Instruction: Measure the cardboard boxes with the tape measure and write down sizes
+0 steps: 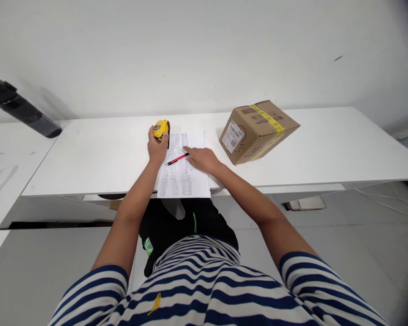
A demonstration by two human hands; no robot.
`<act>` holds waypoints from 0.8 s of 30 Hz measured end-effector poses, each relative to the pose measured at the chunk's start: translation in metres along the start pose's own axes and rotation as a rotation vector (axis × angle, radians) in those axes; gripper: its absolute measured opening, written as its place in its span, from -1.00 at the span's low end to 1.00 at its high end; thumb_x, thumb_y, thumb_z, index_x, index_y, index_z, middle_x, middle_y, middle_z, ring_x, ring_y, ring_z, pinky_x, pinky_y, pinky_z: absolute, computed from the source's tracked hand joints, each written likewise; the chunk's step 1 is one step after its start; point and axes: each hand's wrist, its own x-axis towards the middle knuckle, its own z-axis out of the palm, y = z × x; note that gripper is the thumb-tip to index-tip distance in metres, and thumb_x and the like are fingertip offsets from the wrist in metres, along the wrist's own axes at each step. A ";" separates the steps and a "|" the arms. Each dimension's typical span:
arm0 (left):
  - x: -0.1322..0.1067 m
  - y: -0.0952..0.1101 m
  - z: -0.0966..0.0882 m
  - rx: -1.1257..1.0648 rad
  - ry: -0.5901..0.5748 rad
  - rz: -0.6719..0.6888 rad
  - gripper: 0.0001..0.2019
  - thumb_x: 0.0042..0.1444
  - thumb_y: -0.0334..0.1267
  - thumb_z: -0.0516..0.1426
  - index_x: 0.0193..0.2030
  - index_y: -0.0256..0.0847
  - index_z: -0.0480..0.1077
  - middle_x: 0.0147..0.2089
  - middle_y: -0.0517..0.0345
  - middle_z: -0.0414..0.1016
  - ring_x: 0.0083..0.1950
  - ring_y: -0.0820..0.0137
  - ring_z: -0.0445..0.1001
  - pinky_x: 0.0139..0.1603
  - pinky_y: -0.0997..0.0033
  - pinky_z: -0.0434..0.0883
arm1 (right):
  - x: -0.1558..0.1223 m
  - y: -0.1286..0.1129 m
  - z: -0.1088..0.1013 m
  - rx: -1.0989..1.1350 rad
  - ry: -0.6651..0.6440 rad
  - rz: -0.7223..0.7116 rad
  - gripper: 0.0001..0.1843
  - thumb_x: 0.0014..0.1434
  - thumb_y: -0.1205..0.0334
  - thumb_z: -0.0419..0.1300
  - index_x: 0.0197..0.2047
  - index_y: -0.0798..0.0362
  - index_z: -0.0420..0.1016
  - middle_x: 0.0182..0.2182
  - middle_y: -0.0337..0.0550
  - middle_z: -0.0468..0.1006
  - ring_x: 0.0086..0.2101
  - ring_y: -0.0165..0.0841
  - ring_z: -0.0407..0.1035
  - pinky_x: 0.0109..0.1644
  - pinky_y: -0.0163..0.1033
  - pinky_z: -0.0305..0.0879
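My left hand (157,146) grips a yellow tape measure (161,128) at the top left corner of a printed sheet of paper (183,179) that lies on the white table (98,158). Resting on the paper, my right hand (203,158) has its index finger stretched out over the text. A red and black pen (177,159) lies on the sheet with its right end under or against my right hand's fingers; whether the hand holds it I cannot tell.
A brown cardboard box (257,131) with yellow tape and a white label stands tilted on the table right of the paper. A black cylindrical object (23,113) juts in from the left edge. The paper overhangs the table's front edge. A cable (384,203) lies on the floor at right.
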 end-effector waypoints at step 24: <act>-0.038 0.233 0.145 0.763 -0.791 0.622 -0.19 0.21 0.12 0.23 0.53 -0.20 0.28 0.58 -0.20 0.34 0.58 -0.13 0.28 0.48 -0.04 0.36 | -0.206 0.020 0.022 2.152 1.266 0.534 -0.43 0.14 -0.34 0.45 -0.13 0.01 0.63 -0.40 -0.23 0.71 -0.61 -0.53 0.34 -0.58 -0.41 0.31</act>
